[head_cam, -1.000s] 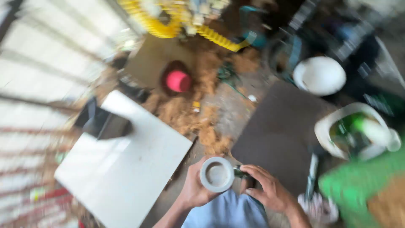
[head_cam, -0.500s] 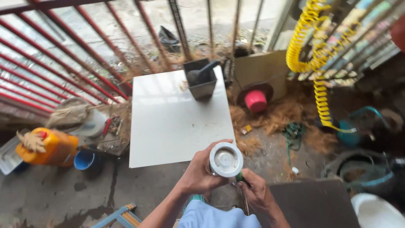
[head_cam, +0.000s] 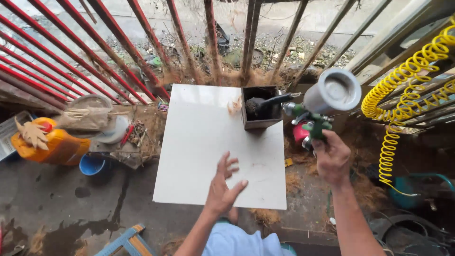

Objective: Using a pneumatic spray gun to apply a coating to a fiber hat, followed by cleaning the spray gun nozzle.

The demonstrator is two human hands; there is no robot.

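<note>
Head view: right hand (head_cam: 332, 159) gripped the spray gun (head_cam: 318, 106) (cup capped), left hand (head_cam: 222, 187) hung open over the unsprayed white board (head_cam: 199, 156).

Daylight scene, bright overall. Light enters through red bars (head_cam: 95, 52) at top, from open ground beyond. White board (head_cam: 204, 142) brightest area, pale sheen near far edge, no hard glare. Shadows soft; short dark shadow under black box (head_cam: 259, 108). Floor (head_cam: 57, 204) at lower left darker, dull. Right edge dim. Focus sharp in centre; slight blur on left hand (head_cam: 222, 185). Wide-lens bending at edges: bars fan outward.
</note>
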